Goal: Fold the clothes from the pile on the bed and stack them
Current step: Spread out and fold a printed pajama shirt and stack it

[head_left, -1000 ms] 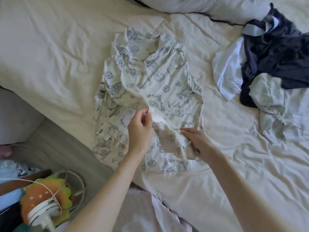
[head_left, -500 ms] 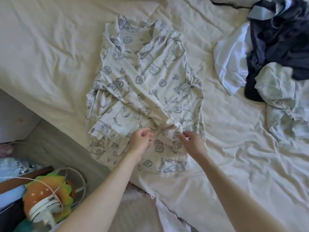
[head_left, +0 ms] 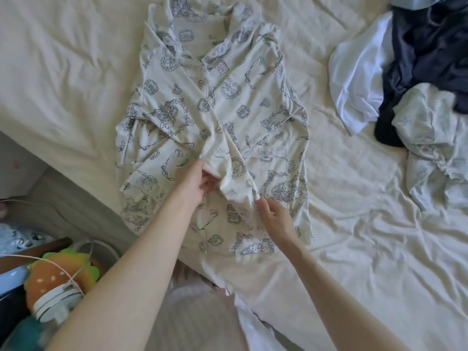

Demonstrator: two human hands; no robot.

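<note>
On the printed shirt, left hand and right hand (fingers pinching its folded flap).

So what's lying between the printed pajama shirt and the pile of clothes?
Only bare, wrinkled bed sheet between the printed pajama shirt and the pile, per the head view.

The top of the printed pajama shirt runs off the picture's upper edge, so its collar is cut off. The pile of clothes is cut by the right edge — how far it goes cannot be told. The left hand has its fingertips tucked under a fold of cloth. The burger-shaped toy at the bottom left is blurry — partly hidden by the arm.
</note>
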